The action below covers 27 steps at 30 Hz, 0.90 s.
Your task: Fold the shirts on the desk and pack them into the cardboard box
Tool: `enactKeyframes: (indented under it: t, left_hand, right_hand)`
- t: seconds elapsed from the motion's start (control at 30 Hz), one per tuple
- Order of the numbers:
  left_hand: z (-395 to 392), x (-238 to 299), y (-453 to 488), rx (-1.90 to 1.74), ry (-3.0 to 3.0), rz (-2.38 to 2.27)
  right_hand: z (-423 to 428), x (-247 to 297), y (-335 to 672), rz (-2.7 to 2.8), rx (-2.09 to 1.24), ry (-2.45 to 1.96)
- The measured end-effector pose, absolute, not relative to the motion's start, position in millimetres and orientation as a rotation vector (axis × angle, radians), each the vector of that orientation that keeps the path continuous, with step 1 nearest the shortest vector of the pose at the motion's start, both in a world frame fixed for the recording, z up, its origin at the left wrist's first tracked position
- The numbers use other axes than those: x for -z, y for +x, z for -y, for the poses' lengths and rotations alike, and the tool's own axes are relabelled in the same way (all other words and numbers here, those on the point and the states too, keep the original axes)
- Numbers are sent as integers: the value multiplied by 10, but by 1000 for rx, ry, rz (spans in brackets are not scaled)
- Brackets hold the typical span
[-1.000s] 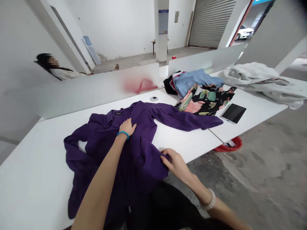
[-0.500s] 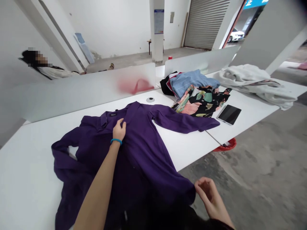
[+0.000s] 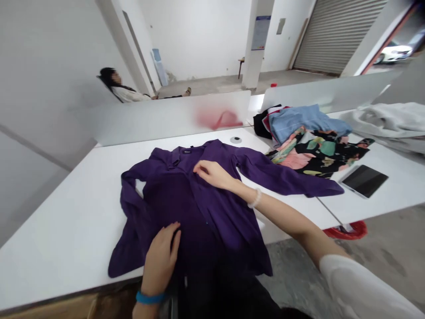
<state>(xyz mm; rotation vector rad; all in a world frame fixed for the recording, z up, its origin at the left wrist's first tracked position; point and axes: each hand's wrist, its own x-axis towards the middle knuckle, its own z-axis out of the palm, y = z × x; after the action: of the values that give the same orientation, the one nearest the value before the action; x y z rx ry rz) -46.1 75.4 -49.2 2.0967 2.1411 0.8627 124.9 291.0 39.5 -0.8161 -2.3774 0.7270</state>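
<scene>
A purple long-sleeved shirt (image 3: 219, 199) lies spread on the white table (image 3: 79, 208), collar away from me, front partly open and lower hem at the near edge. My right hand (image 3: 214, 173) reaches across its upper front. The thumb and fingertips come together on the front edge just below the collar, pinching the cloth there. Lower down, my left hand (image 3: 162, 252) rests on the dark cloth with fingers stretched out and the thumb apart, holding nothing. The shirt's right-hand sleeve stretches out sideways; the left-hand one is bent downward.
Right of the shirt lie a floral garment (image 3: 318, 153), folded blue clothing (image 3: 299, 122), a tablet (image 3: 365, 180) and white cloth (image 3: 395, 122). A frosted divider (image 3: 142, 119) runs along the back. Below the table edge sits a red basket (image 3: 358, 230). A person (image 3: 129, 94) reclines beyond the divider.
My right hand has moved from the hem's lower right corner up to the shirt's front near the collar. My left hand has drawn back from the collar toward the lower front. The view has shifted left.
</scene>
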Motion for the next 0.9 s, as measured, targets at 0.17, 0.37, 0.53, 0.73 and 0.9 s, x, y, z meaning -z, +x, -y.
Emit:
enactKeyframes:
  t: [0.17, 0.37, 0.53, 0.73, 0.9]
  left_hand:
    - [-88, 545, -449, -796, 2305, -2306]
    - [-210, 479, -234, -839, 2456, -2283]
    - [-554, 638, 150, -677, 2484, -2185]
    - [-502, 953, 194, -783, 2424, -2212]
    - [-384, 1125, 116, -782, 2568, -2172]
  right_hand:
    - [-3668, -278, 232, 2514, -672, -1275]
    - [-4029, -159, -195, 2486, -687, -1297]
    - [-4367, -302, -177, 2348, -715, -1318]
    - [-4943, -500, 11, 2187, -530, -1477]
    - [-5187, -357, 116, 2134, -428, -1564]
